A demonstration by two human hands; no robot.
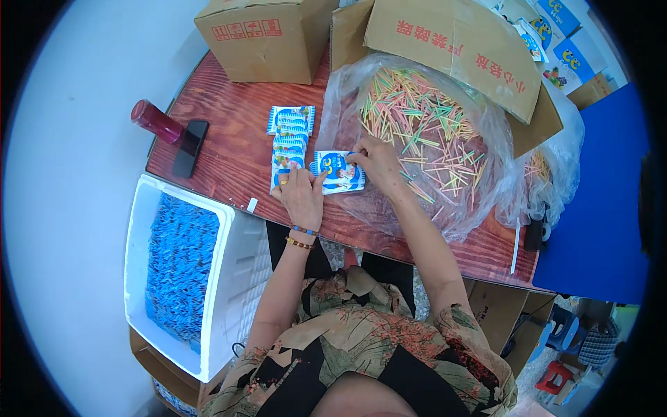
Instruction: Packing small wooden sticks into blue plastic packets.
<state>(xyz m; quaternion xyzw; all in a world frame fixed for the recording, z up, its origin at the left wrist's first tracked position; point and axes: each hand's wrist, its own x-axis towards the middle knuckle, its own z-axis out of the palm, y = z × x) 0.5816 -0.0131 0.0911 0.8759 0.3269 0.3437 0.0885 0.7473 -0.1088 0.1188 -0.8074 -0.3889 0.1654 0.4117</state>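
Observation:
A small blue-and-white packet [339, 182] lies at the table's near middle, between my two hands. My right hand [379, 167] pinches its upper right side between thumb and fingers. At its left edge rests the thumb of my left hand [302, 198]; the other fingers are bent beside the near end of a row of overlapping packets [290, 132]. That row runs away from me, with matching blue-and-white prints and striped edges. What lies under my left fingers is hidden.
Pastel thin sticks [445, 132] fill a clear plastic bag [340, 104] spilling from an open carton [451, 42]. A closed carton [260, 45], a phone [190, 149] and a red-lidded jar [158, 121] stand left. A white foam box [226, 278] holds blue pieces.

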